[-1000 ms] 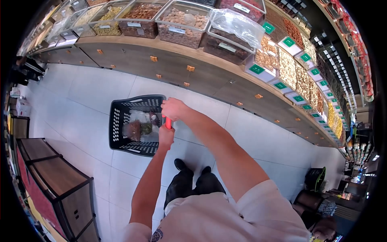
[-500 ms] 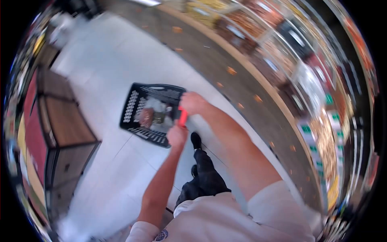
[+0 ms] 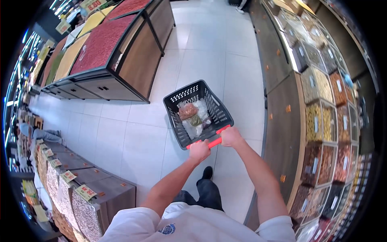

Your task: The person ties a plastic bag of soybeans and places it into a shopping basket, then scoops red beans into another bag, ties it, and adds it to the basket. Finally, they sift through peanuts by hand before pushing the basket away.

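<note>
Both my hands grip the red handle (image 3: 215,142) of a dark grey shopping basket (image 3: 174,125). My left hand (image 3: 200,151) is closed around the handle's left part, and my right hand (image 3: 231,137) around its right part. Inside the basket lie a clear bag of reddish-brown pieces (image 3: 188,111), a bag with something green (image 3: 196,120) and other clear plastic bags (image 3: 192,130). A small dark purple item (image 3: 207,123) sits near the basket's handle side.
A wooden display stand (image 3: 139,60) with red and yellow goods stands ahead left. Lower left is a grain counter (image 3: 117,197) with price tags. Clear bins (image 3: 320,123) line the right side. People (image 3: 44,135) stand far left and at the top, beyond the tiled floor (image 3: 141,137).
The view has turned, and the aisle now runs upward. The basket appears lower and further right, its handle towards my body. Both hands still hold the handle.
</note>
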Demonstrator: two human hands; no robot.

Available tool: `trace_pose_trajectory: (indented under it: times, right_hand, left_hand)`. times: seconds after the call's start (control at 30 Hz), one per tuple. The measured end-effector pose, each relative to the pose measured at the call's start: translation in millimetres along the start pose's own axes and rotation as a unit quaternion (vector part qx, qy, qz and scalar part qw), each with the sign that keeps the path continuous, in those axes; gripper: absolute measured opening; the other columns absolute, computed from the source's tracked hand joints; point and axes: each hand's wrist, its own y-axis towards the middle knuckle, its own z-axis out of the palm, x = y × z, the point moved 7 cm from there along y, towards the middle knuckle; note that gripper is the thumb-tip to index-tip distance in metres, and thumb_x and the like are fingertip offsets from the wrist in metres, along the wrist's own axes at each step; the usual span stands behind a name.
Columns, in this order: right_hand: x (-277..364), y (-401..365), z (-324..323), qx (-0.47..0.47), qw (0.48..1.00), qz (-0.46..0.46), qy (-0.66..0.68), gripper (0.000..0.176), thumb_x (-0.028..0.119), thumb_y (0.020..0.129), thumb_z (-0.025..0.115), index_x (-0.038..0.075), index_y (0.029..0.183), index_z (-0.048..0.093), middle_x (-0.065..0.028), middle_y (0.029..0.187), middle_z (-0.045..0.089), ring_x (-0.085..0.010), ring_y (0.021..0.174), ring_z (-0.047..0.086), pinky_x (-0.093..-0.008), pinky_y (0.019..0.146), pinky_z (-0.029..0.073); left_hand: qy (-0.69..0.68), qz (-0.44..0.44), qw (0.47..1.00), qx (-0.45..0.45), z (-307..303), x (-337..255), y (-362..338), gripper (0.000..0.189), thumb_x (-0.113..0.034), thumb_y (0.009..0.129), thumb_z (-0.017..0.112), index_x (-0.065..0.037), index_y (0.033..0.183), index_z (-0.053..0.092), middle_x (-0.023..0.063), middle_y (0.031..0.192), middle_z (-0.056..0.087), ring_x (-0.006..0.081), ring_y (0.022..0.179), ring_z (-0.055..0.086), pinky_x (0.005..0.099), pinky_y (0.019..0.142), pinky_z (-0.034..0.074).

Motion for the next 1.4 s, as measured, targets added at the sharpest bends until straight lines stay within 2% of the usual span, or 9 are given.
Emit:
trace_pose_trajectory:
  times: [0.2, 0.33, 0.53, 0.73, 0.9, 1.0, 1.1, 1.23, 1.4]
  right_hand:
    - [9, 104, -52, -0.024, 0.999, -0.045, 0.017, 0.021, 0.022, 0.069, 0.059, 0.007, 0.076, 0.072, -0.0156, 0.08, 0.07, -0.0312, 0.081, 0.069, -0.0421, 0.074, 0.056]
    - [15, 160, -92, 0.028, 0.998, -0.056, -0.002, 0.027, 0.02, 0.07, 0.056, 0.005, 0.083, 0.073, -0.0174, 0.088, 0.071, -0.0307, 0.087, 0.07, -0.0397, 0.08, 0.055]
    - [21, 252, -130, 0.036, 0.998, -0.04, 0.013, 0.029, 0.021, 0.071, 0.056, 0.002, 0.084, 0.073, -0.0192, 0.089, 0.07, -0.0326, 0.088, 0.069, -0.04, 0.082, 0.054]
    - [23, 339, -176, 0.06, 0.998, -0.016, 0.007, 0.034, 0.024, 0.075, 0.054, 0.002, 0.093, 0.072, -0.0198, 0.096, 0.07, -0.0326, 0.092, 0.069, -0.0409, 0.084, 0.054]
    - [26, 412, -222, 0.052, 0.998, 0.0, 0.026, 0.032, 0.026, 0.077, 0.055, 0.003, 0.09, 0.072, -0.0199, 0.092, 0.07, -0.0332, 0.089, 0.069, -0.0418, 0.082, 0.054]
    - [20, 450, -237, 0.034, 0.998, 0.032, 0.048, 0.032, 0.027, 0.077, 0.055, 0.003, 0.089, 0.072, -0.0203, 0.091, 0.07, -0.0343, 0.087, 0.069, -0.0422, 0.08, 0.055]
    - [14, 495, -255, 0.017, 0.996, 0.051, 0.067, 0.033, 0.03, 0.077, 0.058, 0.003, 0.089, 0.072, -0.0206, 0.089, 0.07, -0.0341, 0.086, 0.069, -0.0428, 0.079, 0.055]
    - [16, 537, -291, -0.001, 0.992, 0.076, 0.1, 0.033, 0.031, 0.077, 0.059, 0.003, 0.086, 0.072, -0.0195, 0.087, 0.07, -0.0335, 0.085, 0.07, -0.0425, 0.079, 0.055]
    - [-3, 602, -328, -0.008, 0.988, 0.093, 0.122, 0.031, 0.03, 0.078, 0.059, 0.003, 0.086, 0.072, -0.0191, 0.087, 0.07, -0.0341, 0.085, 0.07, -0.0425, 0.079, 0.055]
  left_hand:
    - [0.017, -0.001, 1.0, -0.01, -52, 58, 82, 0.015, -0.022, 0.078, 0.057, -0.01, 0.085, 0.062, 0.016, 0.075, 0.067, 0.0365, 0.07, 0.066, 0.0485, 0.064, 0.052]
    - [0.03, -0.011, 0.999, 0.021, -83, 88, 133, 0.02, -0.022, 0.078, 0.057, -0.008, 0.09, 0.064, 0.0164, 0.078, 0.069, 0.0355, 0.074, 0.068, 0.0471, 0.067, 0.053]
    - [0.041, -0.011, 0.999, 0.03, -133, 139, 210, 0.021, -0.023, 0.078, 0.056, -0.011, 0.091, 0.067, 0.0167, 0.082, 0.069, 0.0337, 0.078, 0.069, 0.0463, 0.071, 0.054]
    - [0.05, 0.004, 0.998, 0.049, -184, 186, 293, 0.023, -0.022, 0.077, 0.055, -0.011, 0.092, 0.069, 0.0161, 0.085, 0.07, 0.0338, 0.082, 0.068, 0.0454, 0.074, 0.054]
    - [0.066, 0.008, 0.997, 0.041, -228, 229, 369, 0.023, -0.021, 0.075, 0.056, -0.009, 0.089, 0.07, 0.0154, 0.086, 0.07, 0.032, 0.082, 0.069, 0.0444, 0.073, 0.055]
    - [0.077, 0.058, 0.992, -0.079, -252, 245, 409, 0.022, -0.02, 0.074, 0.056, -0.009, 0.087, 0.071, 0.0142, 0.085, 0.071, 0.0309, 0.082, 0.07, 0.0442, 0.072, 0.055]
    - [0.097, 0.023, 0.995, 0.0, -268, 271, 462, 0.021, -0.019, 0.074, 0.057, -0.009, 0.085, 0.072, 0.0137, 0.087, 0.071, 0.0301, 0.084, 0.07, 0.043, 0.073, 0.055]
    - [0.112, 0.017, 0.992, 0.049, -302, 293, 523, 0.022, -0.019, 0.074, 0.058, -0.01, 0.086, 0.074, 0.0141, 0.091, 0.071, 0.0295, 0.088, 0.069, 0.041, 0.078, 0.054]
    - [0.152, 0.044, 0.986, 0.049, -340, 306, 617, 0.021, -0.021, 0.075, 0.061, -0.01, 0.087, 0.073, 0.012, 0.094, 0.072, 0.029, 0.093, 0.068, 0.0405, 0.081, 0.053]
